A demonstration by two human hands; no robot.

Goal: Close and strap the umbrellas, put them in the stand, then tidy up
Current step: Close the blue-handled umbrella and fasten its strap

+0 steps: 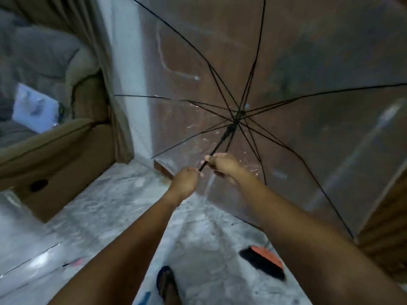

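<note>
— What's sitting along that left wall?

— A tan sofa, with a white paper lying on its seat.

— And down on the grey floor?

— A black-bristled orange brush is lying there, blurred.

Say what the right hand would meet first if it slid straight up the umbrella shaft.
The right hand, closed on the shaft, would probably meet the black runner where the ribs join. The shaft between looks bare, though blur makes depth uncertain.
</note>
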